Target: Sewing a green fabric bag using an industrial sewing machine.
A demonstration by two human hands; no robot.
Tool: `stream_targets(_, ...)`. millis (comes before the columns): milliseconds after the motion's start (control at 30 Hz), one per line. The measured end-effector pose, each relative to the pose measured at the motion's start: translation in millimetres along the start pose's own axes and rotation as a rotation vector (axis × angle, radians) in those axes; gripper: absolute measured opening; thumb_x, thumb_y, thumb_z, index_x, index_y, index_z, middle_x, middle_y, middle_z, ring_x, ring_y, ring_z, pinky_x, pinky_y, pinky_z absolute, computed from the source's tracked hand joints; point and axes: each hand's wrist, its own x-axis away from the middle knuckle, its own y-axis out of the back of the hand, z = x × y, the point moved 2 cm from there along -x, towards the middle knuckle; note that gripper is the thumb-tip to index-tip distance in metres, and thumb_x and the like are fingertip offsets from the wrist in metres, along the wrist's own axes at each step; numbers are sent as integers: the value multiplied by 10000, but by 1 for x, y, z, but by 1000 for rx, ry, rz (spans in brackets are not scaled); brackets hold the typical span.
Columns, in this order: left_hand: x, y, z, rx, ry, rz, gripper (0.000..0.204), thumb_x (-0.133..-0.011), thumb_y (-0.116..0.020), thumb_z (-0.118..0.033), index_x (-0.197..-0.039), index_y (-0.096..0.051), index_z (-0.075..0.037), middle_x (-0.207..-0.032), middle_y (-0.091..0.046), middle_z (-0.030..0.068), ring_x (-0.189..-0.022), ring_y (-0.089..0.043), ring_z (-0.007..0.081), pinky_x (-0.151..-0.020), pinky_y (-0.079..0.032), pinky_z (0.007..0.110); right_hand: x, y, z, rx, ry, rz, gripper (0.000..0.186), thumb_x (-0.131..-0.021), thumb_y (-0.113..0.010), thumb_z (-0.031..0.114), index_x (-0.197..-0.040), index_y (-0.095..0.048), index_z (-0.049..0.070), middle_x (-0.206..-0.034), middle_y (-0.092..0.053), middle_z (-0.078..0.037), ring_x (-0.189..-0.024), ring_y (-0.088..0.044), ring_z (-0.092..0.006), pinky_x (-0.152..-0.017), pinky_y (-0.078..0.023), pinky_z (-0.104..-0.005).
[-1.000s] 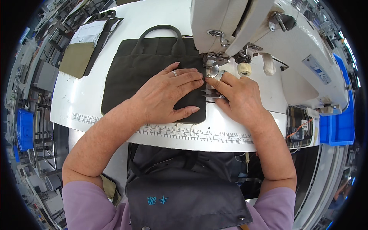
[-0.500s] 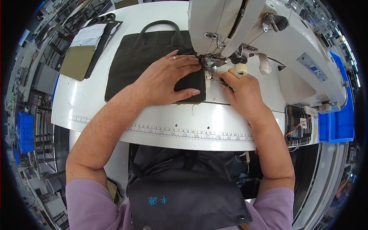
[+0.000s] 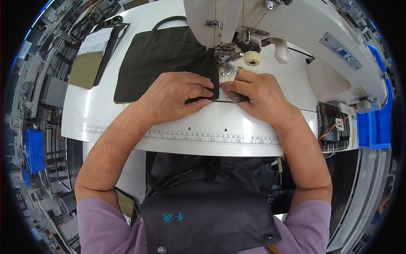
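Note:
A dark olive fabric bag panel point(image 3: 165, 55) with a loop handle point(image 3: 169, 20) lies flat on the white sewing table. Its right edge reaches under the needle area of the sewing machine point(image 3: 224, 53). My left hand point(image 3: 175, 94) rests on the panel's lower right part, fingers bent and thumb near the bottom edge, closed on the fabric. Just right of that edge, my right hand point(image 3: 260, 91) is closed around small metal thread snips point(image 3: 240, 100), mostly hidden by the fingers. Thumb and forefinger point at the panel's edge, in front of the round needle plate point(image 3: 226, 69).
A stack of cut pieces point(image 3: 86, 67), olive, white and dark, lies at the table's left. A printed ruler point(image 3: 203, 137) runs along the front edge. At right sit a folded plaid cloth point(image 3: 330, 122) and a blue bin point(image 3: 374, 127). Another blue bin point(image 3: 35, 148) stands far left.
Both hands have come nearer to me, away from the needle. My left fingers have bent from lying spread on the panel. The snips and right hand have drawn closer to the panel's lower right corner.

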Motion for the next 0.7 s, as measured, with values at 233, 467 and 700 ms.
stream_targets(233,1,2,-6,45,36,-54,306,-750,-804,-57,-1055,-780,-38,-1147,-755,89,-1058,-727,260,-929,-591,361,2,-1,-1,6,15,39,351,-750,-780,56,-1088,-766,152,-899,-663,-22,-754,-685,-247,-630,-539,-368)
stream_targets(467,-3,2,-5,95,91,-105,335,-737,-777,-33,-1071,-772,-39,-1137,-755,81,-1015,-738,261,-900,-596,349,0,1,3,-51,27,19,267,-791,-768,131,-1057,-755,126,-851,-635,-34,-700,-665,-267,-594,-522,-410)
stream_targets(700,-2,-3,6,209,69,-178,204,-824,-816,-155,-1010,-803,-71,-1110,-756,49,-998,-719,216,-837,-594,336,-1,-2,5,-64,31,17,310,-772,-764,136,-1080,-734,111,-854,-632,-44,-692,-663,-283,-586,-516,-420)
